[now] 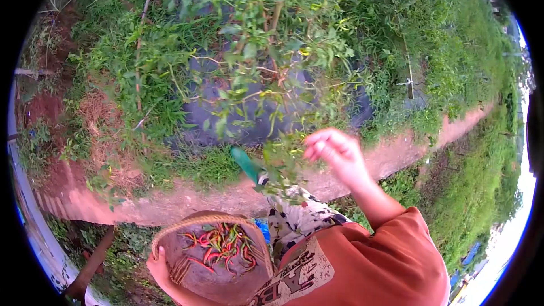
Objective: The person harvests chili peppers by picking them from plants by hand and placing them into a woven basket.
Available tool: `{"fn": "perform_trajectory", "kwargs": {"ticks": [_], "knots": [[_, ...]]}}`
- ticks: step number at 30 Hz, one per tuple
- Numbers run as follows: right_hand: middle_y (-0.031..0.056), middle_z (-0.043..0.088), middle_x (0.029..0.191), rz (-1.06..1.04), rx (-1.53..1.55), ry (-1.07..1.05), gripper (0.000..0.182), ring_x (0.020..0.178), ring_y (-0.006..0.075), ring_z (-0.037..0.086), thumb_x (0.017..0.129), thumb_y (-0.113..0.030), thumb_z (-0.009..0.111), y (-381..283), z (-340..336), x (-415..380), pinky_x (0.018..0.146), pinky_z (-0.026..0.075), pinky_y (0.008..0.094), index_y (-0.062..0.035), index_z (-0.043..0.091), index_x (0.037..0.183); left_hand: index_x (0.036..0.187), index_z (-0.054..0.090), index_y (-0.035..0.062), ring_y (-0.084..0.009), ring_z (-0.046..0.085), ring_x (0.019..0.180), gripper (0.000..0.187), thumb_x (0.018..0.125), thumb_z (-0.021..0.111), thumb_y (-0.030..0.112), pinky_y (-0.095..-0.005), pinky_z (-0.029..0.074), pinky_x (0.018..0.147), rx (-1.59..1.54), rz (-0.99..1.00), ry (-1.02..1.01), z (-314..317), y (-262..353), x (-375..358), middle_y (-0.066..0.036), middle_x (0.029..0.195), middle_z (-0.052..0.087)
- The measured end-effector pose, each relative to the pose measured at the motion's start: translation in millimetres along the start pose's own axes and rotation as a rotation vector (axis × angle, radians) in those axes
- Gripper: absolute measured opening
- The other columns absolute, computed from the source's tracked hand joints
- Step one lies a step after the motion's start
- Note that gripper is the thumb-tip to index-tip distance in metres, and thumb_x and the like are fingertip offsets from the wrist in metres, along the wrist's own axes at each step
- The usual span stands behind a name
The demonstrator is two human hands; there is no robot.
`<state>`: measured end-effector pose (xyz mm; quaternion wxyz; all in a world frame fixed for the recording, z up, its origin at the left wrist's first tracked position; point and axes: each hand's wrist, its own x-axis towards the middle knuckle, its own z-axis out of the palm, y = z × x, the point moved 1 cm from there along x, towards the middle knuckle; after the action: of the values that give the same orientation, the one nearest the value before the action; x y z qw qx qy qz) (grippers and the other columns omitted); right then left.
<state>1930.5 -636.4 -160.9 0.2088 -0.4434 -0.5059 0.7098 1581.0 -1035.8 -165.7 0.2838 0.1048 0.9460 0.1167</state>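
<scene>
My left hand (159, 265) is closed around the woven handle at the left side of a basket (201, 219), held low by my body. Inside the basket lie several red and green chili peppers (226, 246). My right hand (335, 150) is raised beside the leafy pepper plant (277, 73), its fingers curled together and slightly blurred. Whether anything is between those fingers cannot be made out. Leafy stems hang just left of this hand.
Dark plastic mulch (249, 107) covers the bed under the plant. Thin stakes (140, 51) stand among the foliage. A dirt path (391, 158) runs along the bed, with a green boot (245, 162) at its edge. Dry grass (105, 116) lies to the left.
</scene>
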Motion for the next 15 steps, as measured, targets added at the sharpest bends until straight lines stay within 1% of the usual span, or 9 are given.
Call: {"fn": "perform_trajectory", "kwargs": {"ticks": [1,2,4,5,6,8,10,12,15], "knots": [[0.0043,0.06,0.082,-0.014,0.015,0.098,0.017,0.073,0.0097,0.056,0.09,-0.011,0.047,-2.5,-8.4,10.0,0.068,0.046,0.0231,-0.0027,0.056,0.103,0.09,0.058,-0.0074,-0.0141,0.048,0.065,0.033,0.081,0.061,0.024,-0.0302,0.042,0.063,-0.039,-0.09,-0.08,-0.6,-13.1,7.5,-0.01,0.073,0.06],[0.004,0.06,0.08,-0.033,0.028,0.195,0.017,0.07,0.0092,0.055,0.091,-0.012,0.046,-6.4,-17.3,20.2,0.066,0.045,0.0222,-0.0031,0.056,0.102,0.09,0.058,-0.0074,-0.0141,0.048,0.065,0.033,0.081,0.061,0.024,-0.0302,0.042,0.063,-0.04,-0.093,-0.087,1.0,-23.7,11.5,-0.01,0.073,0.06],[0.0032,0.059,0.076,-0.112,0.083,0.326,0.018,0.065,0.0083,0.052,0.091,-0.014,0.046,-11.6,-32.8,37.8,0.061,0.042,0.0201,-0.0036,0.056,0.102,0.087,0.058,-0.0076,-0.0128,0.045,0.064,0.03,0.081,0.06,0.022,-0.0285,0.041,0.061,-0.06,-0.024,-0.074,0.8,-3.7,2.5,-0.007,0.07,0.058],[0.0025,0.058,0.075,-0.151,0.118,0.364,0.019,0.062,0.0078,0.05,0.091,-0.015,0.046,-15.9,-37.5,45.4,0.059,0.04,0.0191,-0.0038,0.056,0.102,0.082,0.058,-0.0071,-0.0121,0.045,0.063,0.028,0.08,0.059,0.02,-0.029,0.041,0.061,-0.079,0.01,-0.062,3.7,3.5,-0.1,-0.007,0.068,0.058],[0.002,0.058,0.075,-0.177,0.147,0.395,0.019,0.062,0.0071,0.05,0.091,-0.015,0.047,-19.3,-42.7,52.7,0.059,0.04,0.0191,-0.0038,0.056,0.103,0.082,0.058,-0.0071,-0.0121,0.045,0.063,0.028,0.08,0.059,0.02,-0.029,0.041,0.061,-0.087,0.014,-0.064,8.8,4.0,-0.5,-0.007,0.068,0.058],[0.0015,0.058,0.075,-0.196,0.143,0.414,0.02,0.062,0.0064,0.049,0.091,-0.015,0.046,-22.2,-55.0,65.1,0.06,0.041,0.0192,-0.0037,0.055,0.104,0.079,0.057,-0.0064,-0.0117,0.043,0.061,0.025,0.08,0.06,0.019,-0.0291,0.041,0.059,-0.22,0.018,-0.057,21.5,3.3,-6.1,-0.007,0.066,0.057],[0.0015,0.058,0.076,-0.226,0.137,0.401,0.02,0.063,0.0062,0.049,0.091,-0.014,0.046,-18.3,-66.4,77.7,0.06,0.041,0.0193,-0.0037,0.055,0.105,0.079,0.058,-0.0056,-0.0114,0.044,0.06,0.022,0.078,0.061,0.016,-0.029,0.041,0.058,-0.238,-0.025,-0.022,38.0,14.1,-10.5,-0.008,0.063,0.056],[0.0014,0.058,0.077,-0.227,0.14,0.358,0.02,0.064,0.0059,0.05,0.091,-0.014,0.045,-11.3,-79.6,99.4,0.061,0.042,0.0194,-0.0038,0.055,0.105,0.079,0.059,-0.0045,-0.0105,0.046,0.059,0.02,0.075,0.063,0.014,-0.0287,0.041,0.058,-0.049,-0.059,-0.08,58.7,23.5,-29.4,-0.008,0.06,0.055],[0.0032,0.06,0.085,-0.156,0.015,0.389,0.021,0.071,0.0075,0.053,0.091,-0.015,0.046,11.3,-124.2,134.6,0.066,0.045,0.0213,-0.0025,0.054,0.105,0.08,0.06,-0.0038,-0.0112,0.048,0.058,0.019,0.072,0.065,0.012,-0.0301,0.043,0.057,-0.041,-0.085,-0.048,91.7,63.8,-52.6,-0.011,0.06,0.057]]}}
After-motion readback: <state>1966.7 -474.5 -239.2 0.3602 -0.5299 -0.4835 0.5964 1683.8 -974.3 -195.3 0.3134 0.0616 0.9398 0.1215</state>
